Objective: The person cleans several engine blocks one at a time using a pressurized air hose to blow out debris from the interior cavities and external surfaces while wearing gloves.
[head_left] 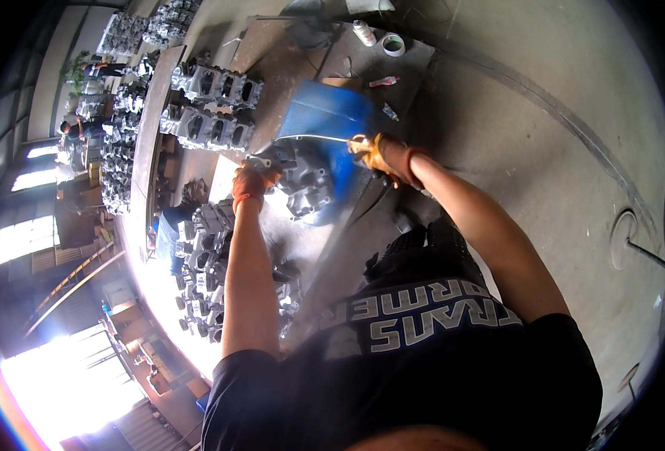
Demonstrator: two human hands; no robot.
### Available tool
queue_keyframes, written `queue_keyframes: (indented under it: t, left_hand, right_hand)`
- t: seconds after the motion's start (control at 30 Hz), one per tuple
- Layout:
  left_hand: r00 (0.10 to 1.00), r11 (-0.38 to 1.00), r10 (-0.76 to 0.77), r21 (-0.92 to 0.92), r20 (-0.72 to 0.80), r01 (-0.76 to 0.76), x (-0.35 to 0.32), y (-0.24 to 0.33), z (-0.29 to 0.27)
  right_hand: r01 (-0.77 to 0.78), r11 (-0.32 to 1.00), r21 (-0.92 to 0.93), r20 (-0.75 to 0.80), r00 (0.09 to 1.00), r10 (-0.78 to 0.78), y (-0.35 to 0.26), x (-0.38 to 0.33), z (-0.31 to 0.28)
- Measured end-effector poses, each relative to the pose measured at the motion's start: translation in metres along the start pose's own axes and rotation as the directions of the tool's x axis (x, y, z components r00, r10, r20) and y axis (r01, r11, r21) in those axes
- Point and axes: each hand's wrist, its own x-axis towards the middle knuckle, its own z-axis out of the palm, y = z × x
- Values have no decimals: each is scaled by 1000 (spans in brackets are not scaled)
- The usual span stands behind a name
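My right hand (pixel 385 156), in an orange and yellow glove, is closed around the handle of a tool with a long thin rod (pixel 310 137). The rod is slightly bent and points left, passing above a grey metal casting (pixel 308 182). The casting has holes and ribs and rests by a blue plastic surface (pixel 321 109). My left hand (pixel 251 185), gloved in orange, grips the casting's left edge, its fingers partly hidden. Glare washes out the area around this hand.
Rows of similar castings (pixel 216 131) stand on the left, with more (pixel 205 270) nearer me. A dark table (pixel 415 60) at the back holds a spray can (pixel 363 32), a tape roll (pixel 393 45) and small tubes. Other people (pixel 81 129) are far left. A cable (pixel 550 105) crosses the floor.
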Motion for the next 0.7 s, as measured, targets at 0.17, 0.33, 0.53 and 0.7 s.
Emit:
queue_keyframes:
  t: [0.17, 0.33, 0.53, 0.7]
  left_hand:
    - [999, 999, -33, 12, -15, 33, -33, 14, -19]
    - [997, 995, -62, 77, -36, 64, -29, 28, -25]
    - [997, 996, -74, 40, -15, 75, -36, 20, -23]
    - [992, 992, -117, 56, 41, 114, -27, 24, -23]
  right_hand:
    - [-418, 552, 721, 287, 906, 311, 12, -16, -37]
    - [-291, 449, 845, 179, 945, 275, 16, 30, 25]
    - [-263, 602, 753, 74, 944, 321, -21, -14, -28]
    - [-186, 192, 964, 128, 952, 280, -23, -21, -12]
